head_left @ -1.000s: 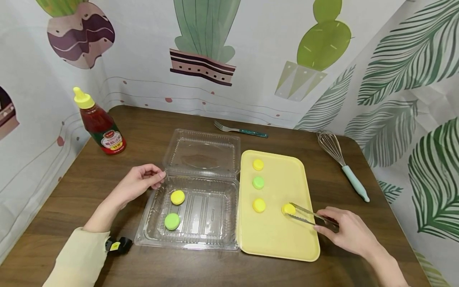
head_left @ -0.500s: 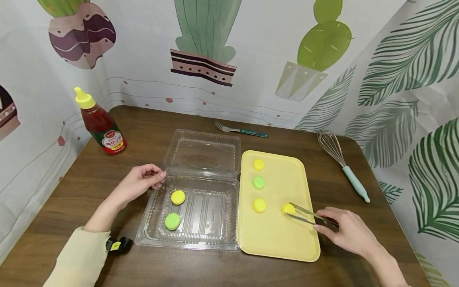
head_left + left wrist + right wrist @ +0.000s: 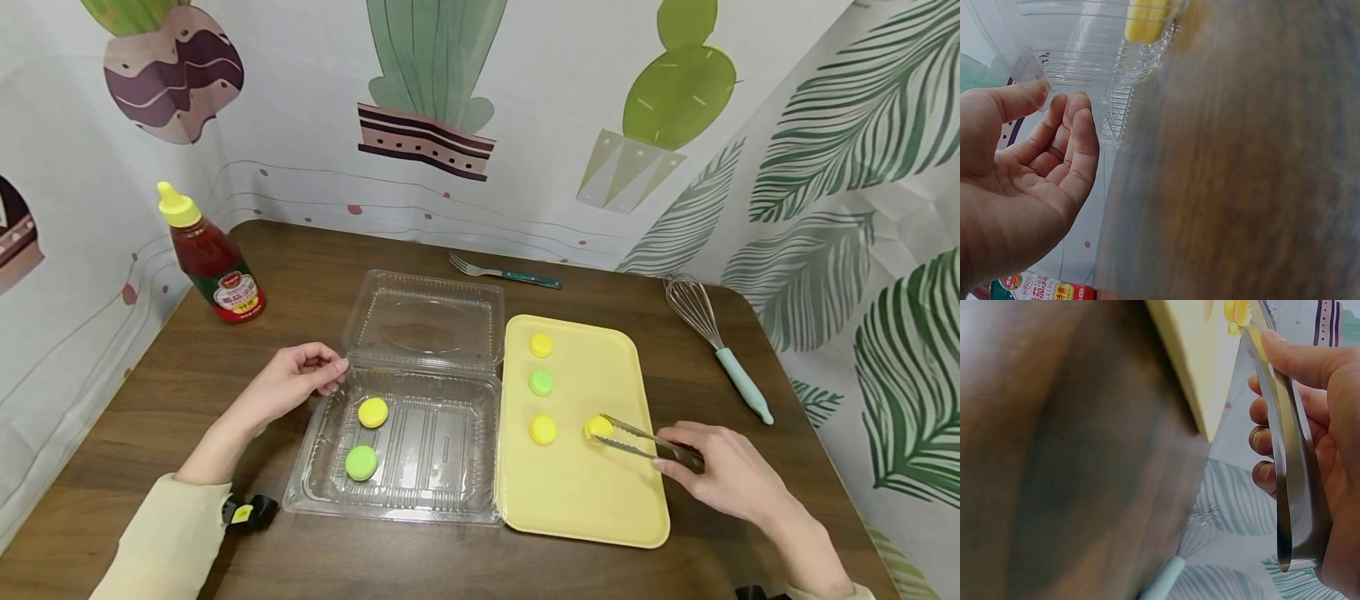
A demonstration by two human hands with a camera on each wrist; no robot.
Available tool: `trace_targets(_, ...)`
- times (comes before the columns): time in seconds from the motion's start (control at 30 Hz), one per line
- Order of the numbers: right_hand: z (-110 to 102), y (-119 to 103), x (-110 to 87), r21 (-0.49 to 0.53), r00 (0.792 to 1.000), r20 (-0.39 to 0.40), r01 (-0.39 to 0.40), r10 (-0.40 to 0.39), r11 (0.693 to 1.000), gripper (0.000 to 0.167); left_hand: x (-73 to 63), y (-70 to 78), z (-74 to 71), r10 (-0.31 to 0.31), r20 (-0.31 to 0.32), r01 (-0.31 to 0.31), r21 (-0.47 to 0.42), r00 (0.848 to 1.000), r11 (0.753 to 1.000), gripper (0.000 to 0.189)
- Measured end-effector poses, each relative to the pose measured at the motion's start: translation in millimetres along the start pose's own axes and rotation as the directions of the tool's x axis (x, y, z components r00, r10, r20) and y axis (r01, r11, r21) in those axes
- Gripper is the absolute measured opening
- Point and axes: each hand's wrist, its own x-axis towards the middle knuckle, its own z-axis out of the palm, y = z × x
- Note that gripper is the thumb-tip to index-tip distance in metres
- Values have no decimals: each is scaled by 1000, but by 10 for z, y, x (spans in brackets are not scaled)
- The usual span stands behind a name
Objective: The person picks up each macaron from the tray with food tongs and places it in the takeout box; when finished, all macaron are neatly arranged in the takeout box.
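Note:
My right hand [image 3: 723, 467] grips metal tongs [image 3: 1294, 462] over the right side of a yellow tray [image 3: 585, 508]. Between the tong tips is a yellow macaron [image 3: 598, 427]; whether it is off the tray I cannot tell. Along the tray's left side sit a yellow macaron [image 3: 541, 345], a green macaron [image 3: 541, 382] and another yellow macaron [image 3: 543, 430]. With thumb and fingertips, my left hand [image 3: 288, 383] pinches the left edge of a clear plastic clamshell box [image 3: 420, 500], its lid lying back. Inside are a yellow macaron [image 3: 372, 412] and a green macaron [image 3: 362, 462].
A ketchup bottle [image 3: 217, 271] stands at the table's back left. Behind the box and tray lies a fork [image 3: 510, 273], and a whisk [image 3: 716, 346] is to the right of the tray. A patterned cloth [image 3: 525, 100] hangs along the back.
My right hand and the tongs have shifted slightly left and away from me, and the yellow macaron at their tips has moved with them. The left hand stays at the box edge.

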Motion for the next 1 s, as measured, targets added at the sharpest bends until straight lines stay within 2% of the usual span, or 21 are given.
trace_targets(0.37, -168, -100, 279, -50, 998, 28, 63, -62, 997, 25, -2, 0, 2, 0, 0, 0, 6, 1000, 1000, 29)
trace_targets(0.7, -250, -246, 573, -58, 986, 36, 167, -165, 984, 22, 0, 1, 3, 3, -2, -3, 12, 1000, 1000, 30)
trace_targets(1.0, -296, -398, 829, -66, 978, 97, 194, -187, 979, 21, 5, -7, 5, 13, -6, -13, 8, 1000, 1000, 29)
